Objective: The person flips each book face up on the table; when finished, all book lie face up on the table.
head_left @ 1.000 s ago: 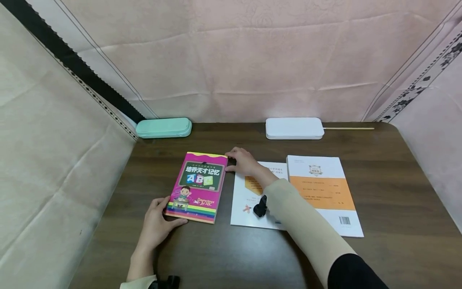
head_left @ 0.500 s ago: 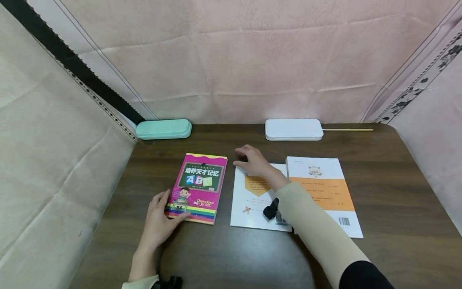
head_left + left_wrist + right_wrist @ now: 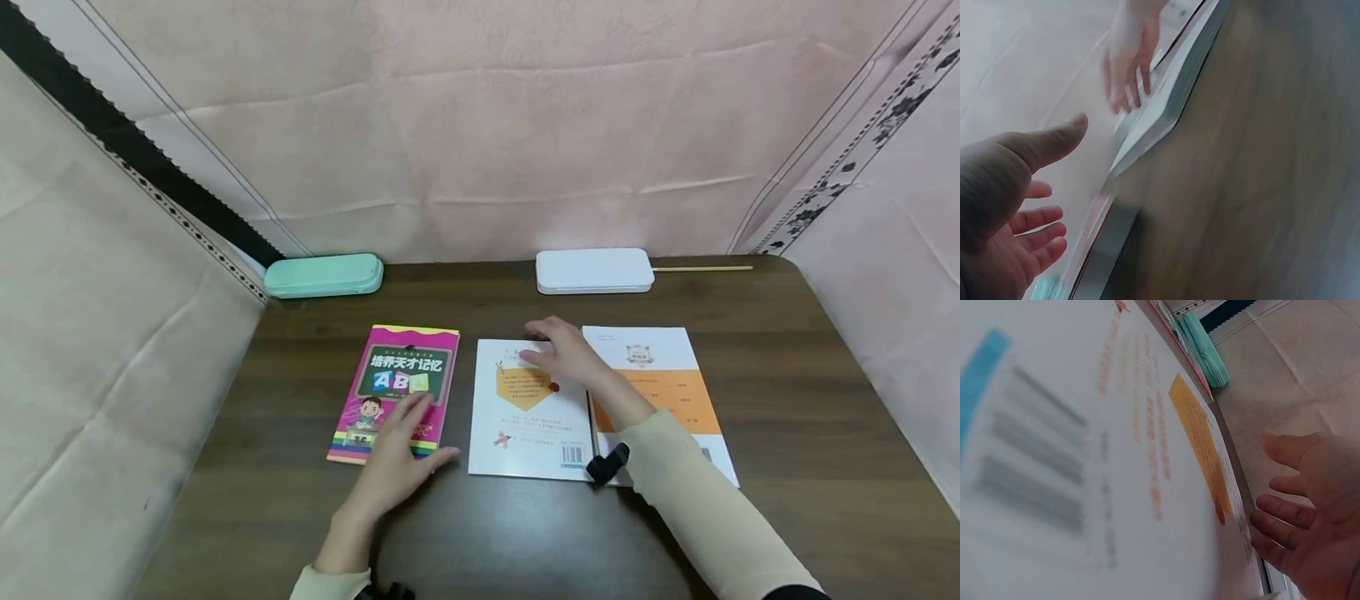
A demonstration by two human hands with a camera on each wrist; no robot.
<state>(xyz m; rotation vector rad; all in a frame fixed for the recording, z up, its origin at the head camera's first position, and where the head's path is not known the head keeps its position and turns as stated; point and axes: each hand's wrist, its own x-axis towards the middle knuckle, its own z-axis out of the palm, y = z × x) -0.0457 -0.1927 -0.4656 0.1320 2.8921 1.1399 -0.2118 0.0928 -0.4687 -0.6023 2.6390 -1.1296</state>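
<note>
A pink book point(image 3: 401, 354) with a green chalkboard picture on its cover lies on the left of the table. My left hand point(image 3: 401, 454) hovers over its lower right part, fingers loosely spread and holding nothing. To the right lies a white book point(image 3: 517, 433) with a yellow label, and beside it a white-and-orange book point(image 3: 660, 387). Above the upper edges of these two is my right hand point(image 3: 573, 354), its fingers relaxed with nothing in them. In the right wrist view, the right hand point(image 3: 1310, 512) appears beside the white book's edge; whether it touches is hard to tell.
At the back of the brown table point(image 3: 480, 533) stand a mint-green case point(image 3: 324, 276) on the left and a white case point(image 3: 594, 271) on the right. A thin stick point(image 3: 705, 268) extends from the white case. Pale cloth point(image 3: 480, 142) hangs behind.
My right hand has left the pink book's upper right corner and moved right, over the white books. The left hand has let go of the pink book's lower left corner and shifted right.
</note>
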